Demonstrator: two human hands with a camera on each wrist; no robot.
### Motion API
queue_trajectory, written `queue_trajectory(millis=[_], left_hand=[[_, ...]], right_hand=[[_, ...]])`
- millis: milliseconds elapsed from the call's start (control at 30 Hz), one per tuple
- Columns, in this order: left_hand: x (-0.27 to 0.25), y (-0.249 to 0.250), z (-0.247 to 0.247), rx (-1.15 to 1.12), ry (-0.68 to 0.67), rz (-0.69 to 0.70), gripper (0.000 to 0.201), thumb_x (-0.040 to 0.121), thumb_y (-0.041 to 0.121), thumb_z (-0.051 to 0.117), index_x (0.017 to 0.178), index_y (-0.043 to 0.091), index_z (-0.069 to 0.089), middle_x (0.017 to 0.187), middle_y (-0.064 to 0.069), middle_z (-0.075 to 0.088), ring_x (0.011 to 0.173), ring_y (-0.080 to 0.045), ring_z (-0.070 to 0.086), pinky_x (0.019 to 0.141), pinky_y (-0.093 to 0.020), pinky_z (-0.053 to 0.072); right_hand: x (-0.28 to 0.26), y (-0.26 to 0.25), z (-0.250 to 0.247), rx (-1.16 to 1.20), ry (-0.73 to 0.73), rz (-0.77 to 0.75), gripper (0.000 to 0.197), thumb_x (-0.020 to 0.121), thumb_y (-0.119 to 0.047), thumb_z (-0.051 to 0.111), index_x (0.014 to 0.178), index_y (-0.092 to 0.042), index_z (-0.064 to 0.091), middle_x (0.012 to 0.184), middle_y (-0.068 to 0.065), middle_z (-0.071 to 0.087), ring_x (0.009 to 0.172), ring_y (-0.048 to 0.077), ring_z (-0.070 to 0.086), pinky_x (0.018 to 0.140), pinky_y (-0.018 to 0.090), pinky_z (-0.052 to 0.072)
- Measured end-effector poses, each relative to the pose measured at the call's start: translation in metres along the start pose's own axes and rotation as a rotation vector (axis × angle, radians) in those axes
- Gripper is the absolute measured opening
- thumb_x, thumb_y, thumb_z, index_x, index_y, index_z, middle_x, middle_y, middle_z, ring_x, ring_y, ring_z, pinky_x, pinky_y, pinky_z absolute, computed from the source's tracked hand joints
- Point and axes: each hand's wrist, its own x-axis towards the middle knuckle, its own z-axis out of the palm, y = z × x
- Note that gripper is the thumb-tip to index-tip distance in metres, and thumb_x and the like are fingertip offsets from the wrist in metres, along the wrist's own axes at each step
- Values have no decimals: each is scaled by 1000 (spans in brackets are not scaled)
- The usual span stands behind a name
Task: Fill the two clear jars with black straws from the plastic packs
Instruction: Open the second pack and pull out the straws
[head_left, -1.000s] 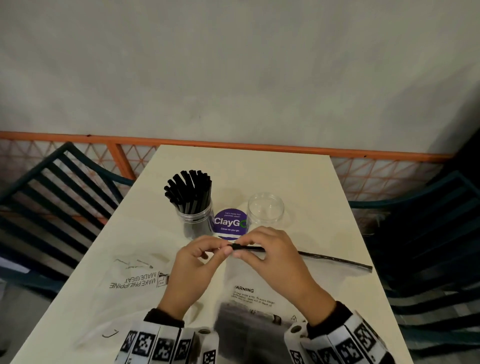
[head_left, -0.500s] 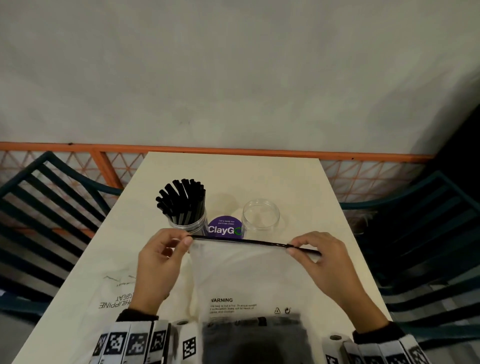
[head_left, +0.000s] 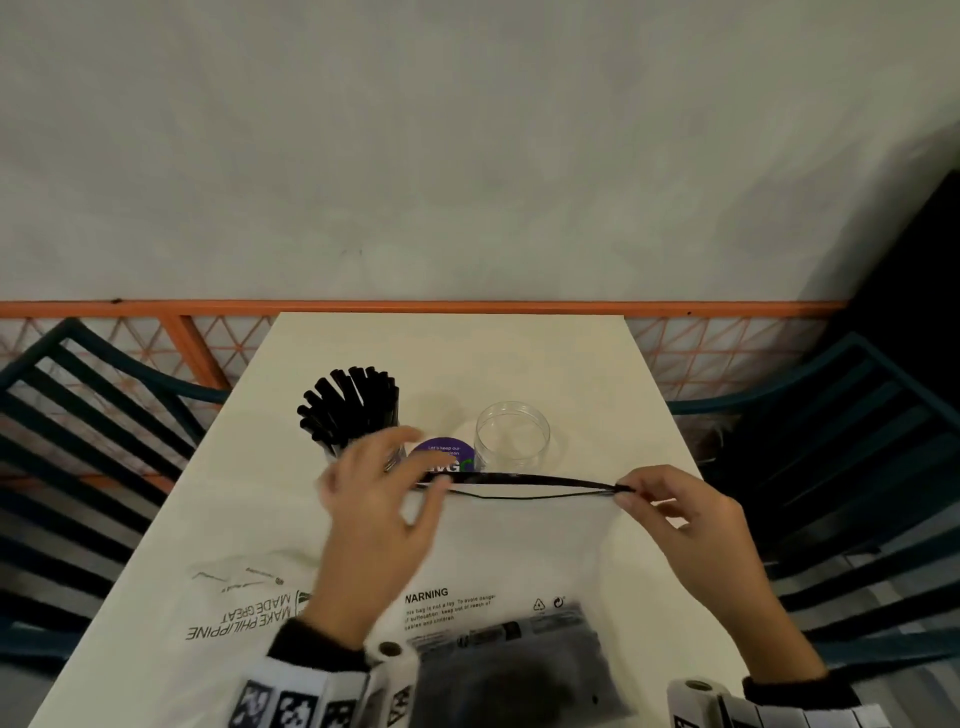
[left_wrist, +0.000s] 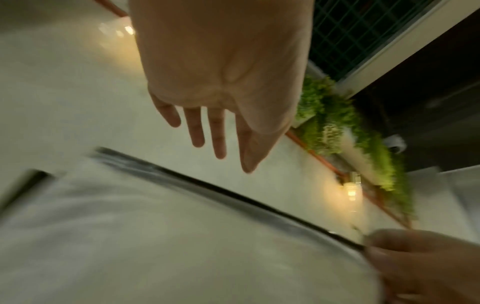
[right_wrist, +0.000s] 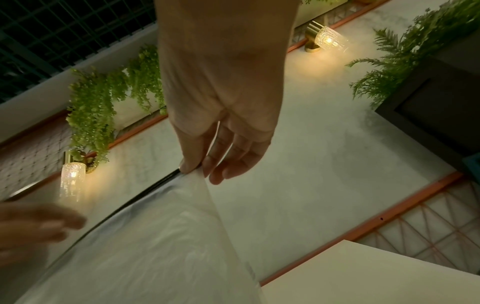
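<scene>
A clear plastic pack (head_left: 519, 551) lies on the table with black straws (head_left: 511, 670) bunched at its near end. Its black zip strip (head_left: 524, 479) has parted into two lines. My right hand (head_left: 626, 491) pinches the strip's right end, and the pinch shows in the right wrist view (right_wrist: 193, 169). My left hand (head_left: 397, 486) hovers blurred over the strip's left end, fingers spread and holding nothing; its fingers (left_wrist: 197, 133) are straight. Behind stand one jar full of black straws (head_left: 353, 410) and one empty clear jar (head_left: 511, 434).
A round purple sticker (head_left: 447, 453) lies between the jars. An empty printed plastic pack (head_left: 244, 618) lies flat at the near left. Dark slatted chairs (head_left: 78, 457) flank the table on both sides. An orange rail (head_left: 467, 307) and a wall close off the far edge.
My left hand has let go of the zip strip's left end and opened its fingers above it. The strip has split into two lines. My right hand still pinches the right end.
</scene>
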Motion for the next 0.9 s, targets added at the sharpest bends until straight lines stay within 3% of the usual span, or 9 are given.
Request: queue_trajectory(millis=[100,200,300,400,467,567,667,767,900], left_hand=[[-1,27,27,-28,-180,142,25,84,46,44,86,36,67,112,16,57,111,0,38,89,-24,12],[0,29,44,23,-188,141,29,84,44,42,79,33,68,107,17,61,105,-1,47,89,-26,14],[7,12,42,147,-153,-43,43,85,47,36,72,26,72,106,11,62,105,-13,52,90,-32,14],[9,-9,29,266,-144,-300,22,76,42,61,72,24,73,116,-2,60,114,-28,46,94,-46,18],[7,-17,17,301,-139,-384,24,68,39,67,87,25,71,116,-9,55,109,-35,46,91,-50,28],[8,-16,11,40,-284,-391,36,81,20,61,117,17,61,108,-4,53,92,-19,50,86,-24,38],[6,-4,14,-207,-316,-313,32,83,5,58,112,16,64,96,1,61,74,-2,57,69,0,40],[0,6,22,-554,-386,-407,27,83,6,62,102,25,68,99,1,70,83,-5,66,77,-11,50],[1,3,20,-1100,-392,-600,38,75,-15,55,90,15,73,82,-3,72,80,-16,65,69,-20,54]], right_hand=[[-2,-6,5,1,-5,-38,31,79,-14,69,77,-43,57,81,-19,65,88,-1,58,71,3,47],[-4,-7,4,6,6,-63,32,78,-14,69,78,-44,57,85,-15,68,90,2,59,71,6,48],[-7,-4,-1,9,19,-62,32,79,-13,68,78,-43,57,103,-27,58,90,1,59,71,4,47],[-7,0,-6,10,63,-17,31,79,-12,69,78,-42,59,89,-13,65,90,2,58,70,3,47],[-5,1,-5,3,91,34,30,78,-12,70,77,-40,60,85,-11,60,85,5,58,68,7,48],[-1,-3,7,-21,93,139,22,82,-16,67,83,-38,63,87,-2,59,75,9,61,66,12,46],[5,-11,23,-32,83,260,21,81,-29,68,100,-22,67,90,2,62,77,8,60,70,14,45],[11,-9,39,-82,68,338,36,76,-29,74,106,-12,65,91,7,60,76,13,57,69,16,39],[12,9,52,-174,-14,389,27,84,-15,64,109,-4,65,93,11,66,80,17,57,78,19,42]])
